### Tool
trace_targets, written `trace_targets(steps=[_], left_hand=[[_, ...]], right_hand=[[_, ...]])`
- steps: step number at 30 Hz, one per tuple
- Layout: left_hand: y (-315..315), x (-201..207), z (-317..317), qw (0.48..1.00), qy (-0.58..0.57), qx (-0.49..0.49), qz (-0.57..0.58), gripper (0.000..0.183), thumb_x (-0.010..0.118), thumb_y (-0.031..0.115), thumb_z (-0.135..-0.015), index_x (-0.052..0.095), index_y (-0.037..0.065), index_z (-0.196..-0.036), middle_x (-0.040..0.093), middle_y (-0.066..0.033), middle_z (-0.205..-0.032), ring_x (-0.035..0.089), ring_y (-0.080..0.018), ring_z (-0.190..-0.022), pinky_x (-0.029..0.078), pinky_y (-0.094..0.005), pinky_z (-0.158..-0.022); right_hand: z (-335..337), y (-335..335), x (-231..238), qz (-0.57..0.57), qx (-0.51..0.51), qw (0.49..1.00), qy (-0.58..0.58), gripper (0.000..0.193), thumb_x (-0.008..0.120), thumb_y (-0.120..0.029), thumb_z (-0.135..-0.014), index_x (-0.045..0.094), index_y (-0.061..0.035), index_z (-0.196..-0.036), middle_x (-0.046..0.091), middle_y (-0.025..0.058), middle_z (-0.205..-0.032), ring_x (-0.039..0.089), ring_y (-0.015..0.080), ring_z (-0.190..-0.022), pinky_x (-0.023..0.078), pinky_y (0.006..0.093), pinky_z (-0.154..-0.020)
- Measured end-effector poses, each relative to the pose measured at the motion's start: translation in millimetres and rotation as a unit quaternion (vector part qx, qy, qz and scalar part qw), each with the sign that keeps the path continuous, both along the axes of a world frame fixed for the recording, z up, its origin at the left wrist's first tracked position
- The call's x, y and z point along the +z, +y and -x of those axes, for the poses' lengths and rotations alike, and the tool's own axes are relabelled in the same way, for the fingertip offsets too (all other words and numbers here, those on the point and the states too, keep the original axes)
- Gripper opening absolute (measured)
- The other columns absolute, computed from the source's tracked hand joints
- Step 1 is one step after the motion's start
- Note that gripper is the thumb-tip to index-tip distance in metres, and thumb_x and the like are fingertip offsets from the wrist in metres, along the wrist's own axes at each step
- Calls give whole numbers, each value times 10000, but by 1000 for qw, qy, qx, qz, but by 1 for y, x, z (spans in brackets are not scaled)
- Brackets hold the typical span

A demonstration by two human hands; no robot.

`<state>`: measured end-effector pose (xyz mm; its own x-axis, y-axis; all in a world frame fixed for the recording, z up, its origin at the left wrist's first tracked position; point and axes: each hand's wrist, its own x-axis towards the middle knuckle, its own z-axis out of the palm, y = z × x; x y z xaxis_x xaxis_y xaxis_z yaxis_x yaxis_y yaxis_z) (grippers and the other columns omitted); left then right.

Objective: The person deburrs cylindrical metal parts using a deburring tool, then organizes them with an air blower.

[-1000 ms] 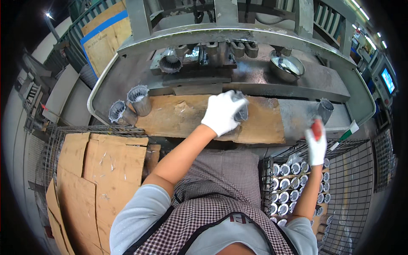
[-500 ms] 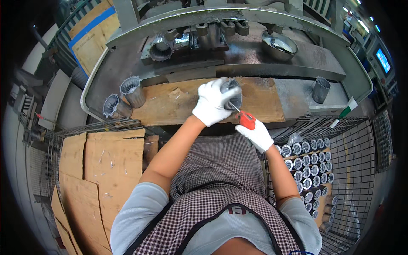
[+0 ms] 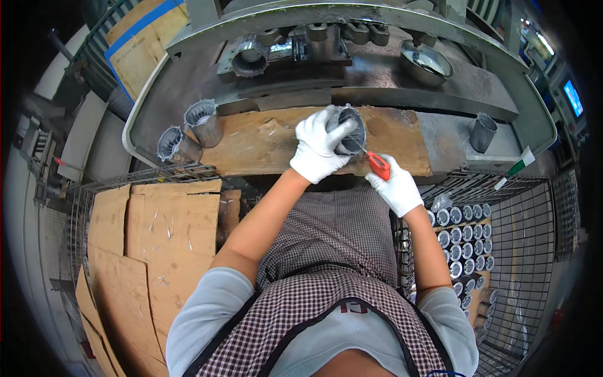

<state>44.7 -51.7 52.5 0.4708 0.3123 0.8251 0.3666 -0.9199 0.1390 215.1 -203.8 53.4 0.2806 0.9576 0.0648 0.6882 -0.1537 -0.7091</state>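
Observation:
My left hand (image 3: 319,144), in a white glove, is closed around a grey metal cylinder (image 3: 358,131) with a ribbed inside. The cylinder lies tilted over a cardboard sheet, its open end facing me. In my right hand (image 3: 397,188), gloved too, is a red-handled tool (image 3: 379,165) with a thin metal shaft. Its tip meets the near rim of the cylinder; whether it reaches inside I cannot tell. On the left, one rough-edged ribbed cylinder (image 3: 205,124) stands upright and another (image 3: 177,144) leans over beside it.
A darker cylinder (image 3: 483,133) stands on the metal ledge at right. Behind are a machine bed with another cylinder (image 3: 250,58) and a metal bowl (image 3: 427,64). A wire basket (image 3: 521,251) at right holds rows of cylinders. Cardboard (image 3: 169,232) covers the left basket.
My right hand and the red-handled tool have moved slightly right and up. The left hand keeps its hold on the cylinder. The whole view has shifted a little.

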Motion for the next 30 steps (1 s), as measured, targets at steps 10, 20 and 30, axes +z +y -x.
trace_targets(steps=[10, 20, 30], left_hand=[[1, 2, 5, 1000, -4, 9, 12, 660, 824, 306, -524, 630, 263, -1154, 548, -183, -1257, 557, -376, -1100, 461, -478, -880], [24, -12, 43, 981, -138, -4, 134, 738, 905, 304, -568, 581, 83, -1193, 605, -224, -1188, 624, -390, -1076, 522, -435, -924], [34, -29, 102, 926, -142, 89, 337, 711, 687, 281, -859, 392, 16, -1449, 629, -204, -1161, 639, -278, -963, 507, -389, -857]], right_hand=[[9, -1, 5, -10, 75, 986, 151, 555, 755, -290, -832, 538, -16, -1264, 675, 139, -1087, 646, 212, -946, 498, 327, -854], [-100, -20, 35, -76, -125, 987, 65, 476, 777, -306, -807, 625, -20, -1155, 679, 62, -965, 623, 122, -844, 506, 280, -796], [-286, -88, -66, -50, -472, 841, -260, 704, 687, -593, -755, 630, -67, -1218, 524, 168, -1353, 459, 342, -1283, 368, 474, -1062]])
